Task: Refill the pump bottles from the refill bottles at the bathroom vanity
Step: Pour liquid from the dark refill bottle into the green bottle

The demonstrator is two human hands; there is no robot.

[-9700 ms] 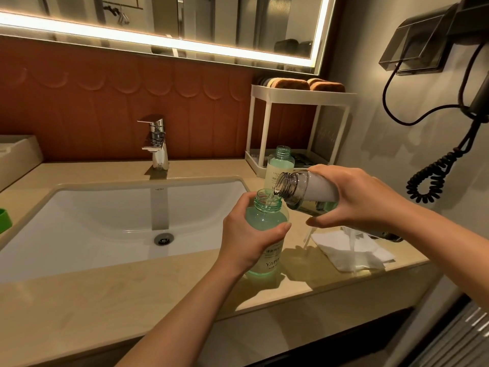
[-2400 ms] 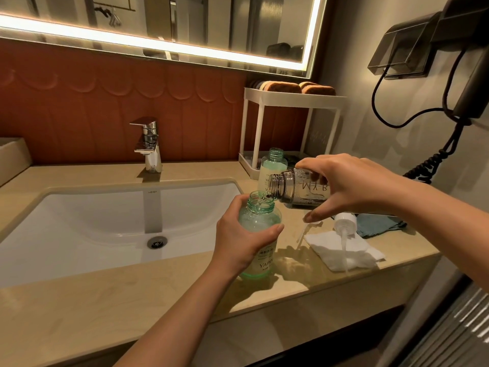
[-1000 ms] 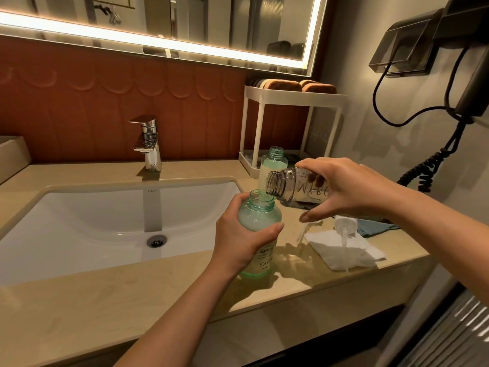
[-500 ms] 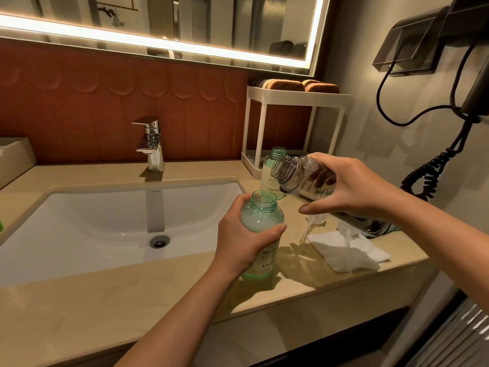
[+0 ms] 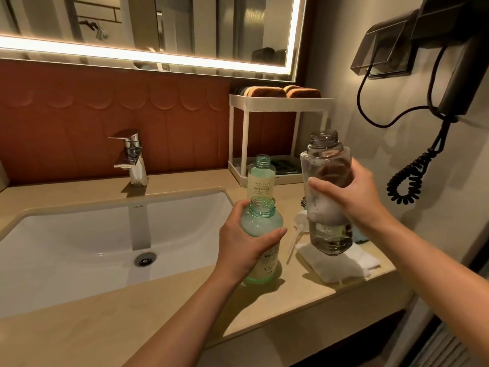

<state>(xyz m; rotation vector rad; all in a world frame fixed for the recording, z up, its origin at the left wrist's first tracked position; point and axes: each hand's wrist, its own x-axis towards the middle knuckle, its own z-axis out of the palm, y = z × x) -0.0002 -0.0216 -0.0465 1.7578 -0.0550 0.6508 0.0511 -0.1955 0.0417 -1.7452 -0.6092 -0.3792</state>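
Head view; gripping in the left hand (image 5: 238, 242) a green-tinted translucent plastic pump bottle (image 5: 260, 226), fingers and thumb curled round its shoulder, base on the beige stone counter (image 5: 158, 313) just right of the sink, neck open, pale liquid high inside; holding in the right hand (image 5: 352, 200) a clear round plastic refill bottle (image 5: 326, 160), upright, uncapped, raised over a white folded cloth (image 5: 333, 263), fingers wrapped round its middle, only a little liquid and foam low inside; behind, a second pale green open bottle (image 5: 261, 178); beside the cloth, a white pump head (image 5: 301, 221) lying loose. Probably light and stiff-walled, likely slick with soap; best taken round the waist, not the threaded neck; steady the fuller pump bottle low, being easily tipped.
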